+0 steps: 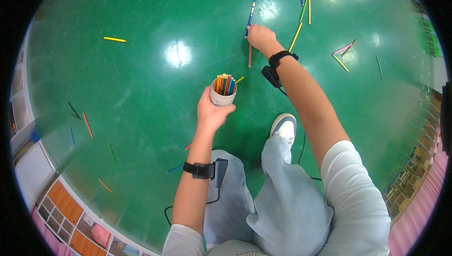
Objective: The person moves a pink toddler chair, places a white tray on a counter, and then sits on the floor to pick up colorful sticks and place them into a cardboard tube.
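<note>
My left hand [213,110] is wrapped round a pale cup [222,100], held above the floor. Several coloured pencils [225,84] stand in the cup, among them orange, red and blue ones. A green pencil [240,79] shows just beyond its rim. Farther out, my right hand [261,37] reaches down to the floor with its fingers closed on the lower part of a blue pencil [251,12]. Just below those fingers lies a brown pencil [250,57], its upper end close to the hand; whether they touch is hard to tell.
Loose pencils lie scattered over the green floor [141,77]: a yellow one [115,39] at left, a green one [304,9] among others at far right, an orange one [88,125] at lower left. My shoe [284,126] stands near the middle. Shelves [66,204] line the left edge.
</note>
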Available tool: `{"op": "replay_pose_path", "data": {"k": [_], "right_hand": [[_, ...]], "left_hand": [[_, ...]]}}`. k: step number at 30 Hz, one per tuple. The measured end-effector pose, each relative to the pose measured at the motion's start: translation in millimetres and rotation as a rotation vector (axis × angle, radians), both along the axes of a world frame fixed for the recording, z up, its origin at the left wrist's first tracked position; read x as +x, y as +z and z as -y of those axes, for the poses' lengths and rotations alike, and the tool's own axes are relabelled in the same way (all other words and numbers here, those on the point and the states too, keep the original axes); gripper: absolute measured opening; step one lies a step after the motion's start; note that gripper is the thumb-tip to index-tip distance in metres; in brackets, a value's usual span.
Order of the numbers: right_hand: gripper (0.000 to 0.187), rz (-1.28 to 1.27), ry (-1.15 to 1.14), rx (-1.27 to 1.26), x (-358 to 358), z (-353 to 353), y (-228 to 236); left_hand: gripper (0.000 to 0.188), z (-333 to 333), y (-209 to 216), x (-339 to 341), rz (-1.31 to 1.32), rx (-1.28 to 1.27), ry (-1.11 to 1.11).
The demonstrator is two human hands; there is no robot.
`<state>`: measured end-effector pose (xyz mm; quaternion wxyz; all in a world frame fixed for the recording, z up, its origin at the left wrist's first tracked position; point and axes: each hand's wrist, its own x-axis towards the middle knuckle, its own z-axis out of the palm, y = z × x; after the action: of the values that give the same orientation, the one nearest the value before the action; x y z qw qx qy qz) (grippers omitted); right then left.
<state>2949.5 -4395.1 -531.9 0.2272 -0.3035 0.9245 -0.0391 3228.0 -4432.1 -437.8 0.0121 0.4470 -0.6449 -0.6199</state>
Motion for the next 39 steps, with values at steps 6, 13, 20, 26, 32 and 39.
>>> {"op": "replay_pose_path", "data": {"k": [6, 13, 20, 26, 32, 39], "right_hand": [[0.035, -0.028, 0.087, -0.028, 17, -3, 2], [0.033, -0.077, 0.121, -0.022, 20, -13, 0], [0.034, -0.052, 0.067, 0.024, 26, -44, 0], [0.033, -0.128, 0.048, -0.031, 15, -41, -14], [0.032, -0.216, -0.117, -0.418, 16, -33, 43], [0.022, -0.138, -0.068, -1.050, 86, -28, 159]], "left_hand": [[0.062, 5, -6, 7, -0.021, -0.008, 0.023], [0.061, 1, -7, 7, -0.036, 0.014, -0.003], [0.065, 1, -3, 14, -0.009, 0.054, -0.005], [0.064, 0, -15, 15, -0.013, 0.088, 0.004], [0.062, 1, -5, 8, 0.019, -0.002, -0.040], [0.058, 5, 9, -1, -0.001, 0.002, -0.075]]}}
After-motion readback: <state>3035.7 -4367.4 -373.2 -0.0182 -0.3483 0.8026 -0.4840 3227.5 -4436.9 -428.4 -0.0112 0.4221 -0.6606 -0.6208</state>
